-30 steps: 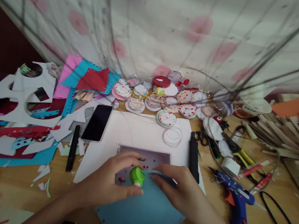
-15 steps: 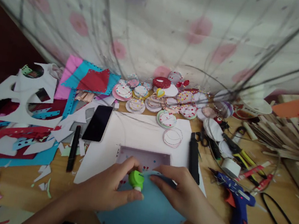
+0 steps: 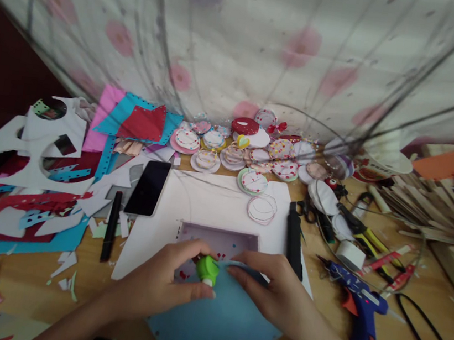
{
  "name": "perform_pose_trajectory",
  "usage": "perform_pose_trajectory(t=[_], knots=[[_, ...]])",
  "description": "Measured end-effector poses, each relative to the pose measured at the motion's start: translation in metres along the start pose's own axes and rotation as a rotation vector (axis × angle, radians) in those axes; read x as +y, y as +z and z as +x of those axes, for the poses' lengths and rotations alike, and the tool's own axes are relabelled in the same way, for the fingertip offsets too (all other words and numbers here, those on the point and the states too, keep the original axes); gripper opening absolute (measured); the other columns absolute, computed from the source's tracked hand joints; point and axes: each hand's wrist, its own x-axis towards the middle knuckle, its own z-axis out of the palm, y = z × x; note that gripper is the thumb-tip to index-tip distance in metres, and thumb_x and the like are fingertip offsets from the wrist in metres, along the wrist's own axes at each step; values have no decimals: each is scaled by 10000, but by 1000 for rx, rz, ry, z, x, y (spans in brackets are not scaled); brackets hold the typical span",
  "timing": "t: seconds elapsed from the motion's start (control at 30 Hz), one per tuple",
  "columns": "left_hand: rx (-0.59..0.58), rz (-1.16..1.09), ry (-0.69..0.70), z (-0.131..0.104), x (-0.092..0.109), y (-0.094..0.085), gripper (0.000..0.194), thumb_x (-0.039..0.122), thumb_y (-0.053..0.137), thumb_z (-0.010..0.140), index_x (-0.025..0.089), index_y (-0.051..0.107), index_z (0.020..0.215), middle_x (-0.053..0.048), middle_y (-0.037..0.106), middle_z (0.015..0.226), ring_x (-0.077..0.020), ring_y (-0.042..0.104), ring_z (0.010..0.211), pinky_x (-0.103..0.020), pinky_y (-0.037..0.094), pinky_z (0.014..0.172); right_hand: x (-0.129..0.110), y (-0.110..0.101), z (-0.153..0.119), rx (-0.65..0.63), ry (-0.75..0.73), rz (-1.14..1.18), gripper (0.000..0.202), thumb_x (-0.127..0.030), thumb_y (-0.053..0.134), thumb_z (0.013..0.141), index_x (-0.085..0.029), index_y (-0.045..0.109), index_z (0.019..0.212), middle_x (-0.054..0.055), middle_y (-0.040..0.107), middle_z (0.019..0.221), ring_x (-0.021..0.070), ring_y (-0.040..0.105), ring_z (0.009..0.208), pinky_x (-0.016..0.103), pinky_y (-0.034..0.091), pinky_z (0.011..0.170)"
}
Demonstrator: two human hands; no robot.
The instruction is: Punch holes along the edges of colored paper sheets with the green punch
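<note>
My left hand (image 3: 149,280) pinches a small bright-green craft punch (image 3: 206,270) between thumb and fingers, the thumb at its white lower part. The punch sits at the upper edge of a light blue sheet (image 3: 223,325). Small holes run along that sheet's lower left and right edges. My right hand (image 3: 278,288) grips the sheet's upper right edge between thumb and fingers. Just beyond both hands lies a shallow lilac box (image 3: 218,234) with small red and blue bits inside, partly covered by my hands and the sheet.
Under the box is white paper (image 3: 207,195). A phone (image 3: 148,187) and a black marker-like stick (image 3: 111,227) lie left, beside colourful scraps (image 3: 54,214). Decorated paper discs (image 3: 207,159) line the back. Rightward are a blue glue gun (image 3: 363,305), pliers (image 3: 364,235) and wooden sticks (image 3: 444,204).
My left thumb and the green punch have shifted very slightly. My right hand and the blue sheet stay almost in place.
</note>
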Motion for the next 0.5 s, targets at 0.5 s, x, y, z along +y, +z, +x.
perform_pose_trajectory(t=[0.5], knots=[[32, -150, -87, 8, 3, 1, 351, 332, 786, 666, 195, 706, 979, -31, 710, 990, -233, 619, 975, -307, 480, 863, 0, 4, 3, -5, -5, -3, 267, -270, 480, 943, -168, 688, 810, 9, 667, 678, 122, 553, 603, 208, 397, 564]])
